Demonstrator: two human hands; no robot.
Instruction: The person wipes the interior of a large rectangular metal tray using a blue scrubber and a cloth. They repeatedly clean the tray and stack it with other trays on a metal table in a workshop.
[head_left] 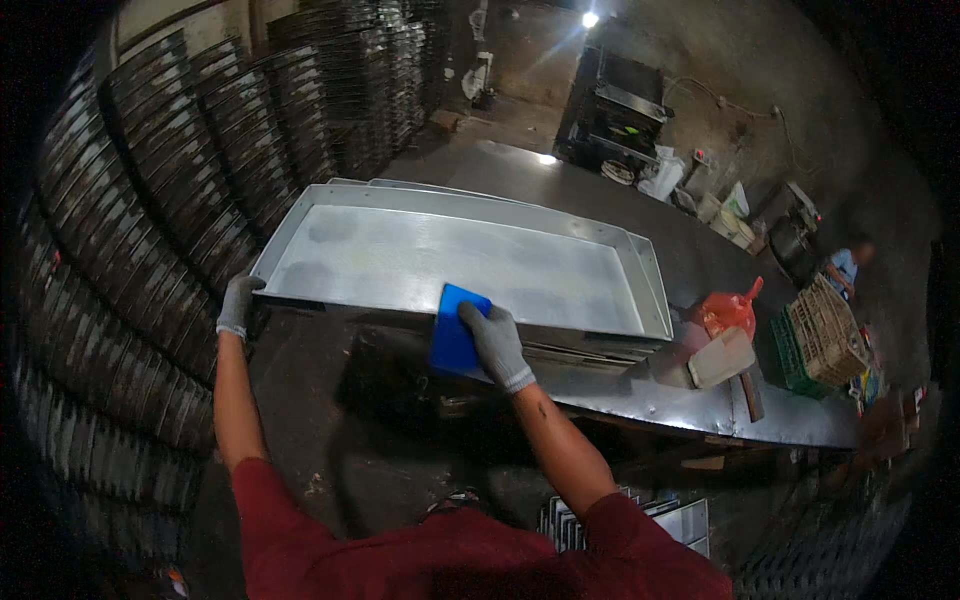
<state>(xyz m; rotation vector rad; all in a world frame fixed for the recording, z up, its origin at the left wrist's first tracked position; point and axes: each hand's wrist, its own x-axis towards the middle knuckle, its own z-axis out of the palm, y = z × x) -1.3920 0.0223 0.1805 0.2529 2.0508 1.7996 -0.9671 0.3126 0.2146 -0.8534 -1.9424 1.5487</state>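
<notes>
A long, shallow metal tray [440,250] lies on top of a stack of similar trays, its inside bare with dull darker patches. My left hand [238,303], in a grey glove, is closed on the tray's near left corner. In my right hand [497,345], also gloved in grey, is a flat blue plastic scraper [456,335]. Its upper edge reaches over the tray's near rim, and the rest hangs in front of the rim. My right thumb lies on its face; the fingers behind it are partly hidden.
The stack rests on a metal-topped table [660,395]. To the right are a red plastic bag [728,310], a pale container [722,358] and stacked crates [826,328]. Tall tray stacks [190,170] line the left. More trays [690,522] stand below. A person [842,268] is at far right.
</notes>
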